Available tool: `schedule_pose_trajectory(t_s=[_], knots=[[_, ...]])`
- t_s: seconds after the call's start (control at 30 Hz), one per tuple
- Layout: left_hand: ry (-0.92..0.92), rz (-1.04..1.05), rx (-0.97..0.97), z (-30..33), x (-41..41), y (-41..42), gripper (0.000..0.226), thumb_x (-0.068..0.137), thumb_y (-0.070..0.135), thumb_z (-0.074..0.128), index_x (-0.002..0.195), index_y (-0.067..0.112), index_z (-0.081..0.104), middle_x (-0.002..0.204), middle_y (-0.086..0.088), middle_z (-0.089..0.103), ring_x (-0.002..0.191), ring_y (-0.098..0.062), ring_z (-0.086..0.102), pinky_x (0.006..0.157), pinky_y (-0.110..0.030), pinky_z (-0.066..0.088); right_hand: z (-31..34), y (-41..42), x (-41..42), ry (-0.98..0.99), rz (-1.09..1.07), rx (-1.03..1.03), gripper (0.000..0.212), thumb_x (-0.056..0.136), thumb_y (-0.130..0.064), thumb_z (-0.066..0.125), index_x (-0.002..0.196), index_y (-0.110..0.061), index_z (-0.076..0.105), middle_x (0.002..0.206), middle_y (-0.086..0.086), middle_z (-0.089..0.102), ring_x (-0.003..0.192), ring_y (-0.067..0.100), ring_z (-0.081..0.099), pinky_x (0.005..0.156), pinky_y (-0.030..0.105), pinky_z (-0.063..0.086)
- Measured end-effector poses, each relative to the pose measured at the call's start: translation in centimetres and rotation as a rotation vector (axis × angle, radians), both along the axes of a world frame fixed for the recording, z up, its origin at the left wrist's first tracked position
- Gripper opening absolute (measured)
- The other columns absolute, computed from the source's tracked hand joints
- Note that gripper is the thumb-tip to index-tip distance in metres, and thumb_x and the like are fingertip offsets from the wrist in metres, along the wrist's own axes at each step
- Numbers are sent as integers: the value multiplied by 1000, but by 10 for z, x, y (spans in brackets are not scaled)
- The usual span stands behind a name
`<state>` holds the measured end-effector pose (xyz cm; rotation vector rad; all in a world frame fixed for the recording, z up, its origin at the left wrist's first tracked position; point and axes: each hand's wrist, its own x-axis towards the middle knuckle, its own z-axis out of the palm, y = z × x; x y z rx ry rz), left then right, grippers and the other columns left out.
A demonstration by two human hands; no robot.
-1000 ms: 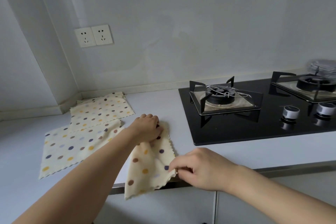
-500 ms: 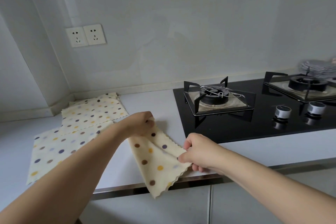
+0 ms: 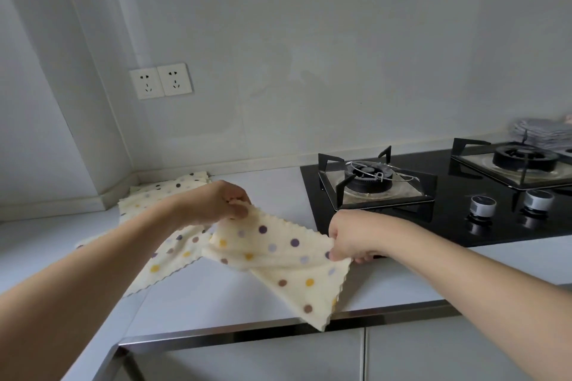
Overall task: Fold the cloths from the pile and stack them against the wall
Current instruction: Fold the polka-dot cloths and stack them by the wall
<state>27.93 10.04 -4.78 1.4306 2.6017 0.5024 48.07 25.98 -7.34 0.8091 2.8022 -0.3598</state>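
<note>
While two hands (image 3: pixel 216 201) (image 3: pixel 356 238) hold one cloth (image 3: pixel 278 254)

Both forearms are bare to the frame's edge, the left hand (image 3: pixel 221 202) and right hand (image 3: pixel 356 237) ungloved, without rings.

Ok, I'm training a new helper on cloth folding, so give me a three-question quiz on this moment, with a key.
1. True or false: both hands grip the same dotted cloth.
2. Where does the held cloth's lower corner hang?
A. over the counter's front edge
B. on the hob
C. against the wall
3. Fill in: the folded dotted cloths lie in the corner below the ____.

Key
1. True: the left hand pinches one top corner, the right hand the other.
2. A: it droops past the front edge of the counter, clear of the hob.
3. Wall sockets.
</note>
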Motion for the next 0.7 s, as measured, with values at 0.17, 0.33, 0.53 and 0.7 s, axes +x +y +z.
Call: schedule_pose_trajectory(t_s=[0.17,0.33,0.53,0.7], knots=[[-98,-55,175,24,-1,-24,13,87,9,68,84,23,67,74,8,64,65,-6,55,58,-16,42,36,17,6,363,115,71,17,87,-28,67,75,-22,57,86,-4,54,83,14,52,63,25,37],[-429,-28,303,34,-9,-43,23,70,20,65,90,8,67,85,-18,66,80,-25,62,77,-37,47,54,17,12,209,151,-746,4,90,-9,65,94,-7,65,90,9,72,82,22,71,67,31,58],[-775,-27,346,29,-10,-57,18,66,9,61,84,7,59,80,-15,58,69,-23,58,62,-30,46,59,14,11,181,216,-877,9,85,-15,68,92,-10,67,89,9,73,77,19,70,67,32,58],[-188,33,433,8,-10,-50,11,70,29,61,78,22,63,67,4,61,62,-14,53,60,-29,41,43,13,-9,352,159,56,11,90,-19,61,81,-23,56,87,3,64,79,22,63,57,28,44]])
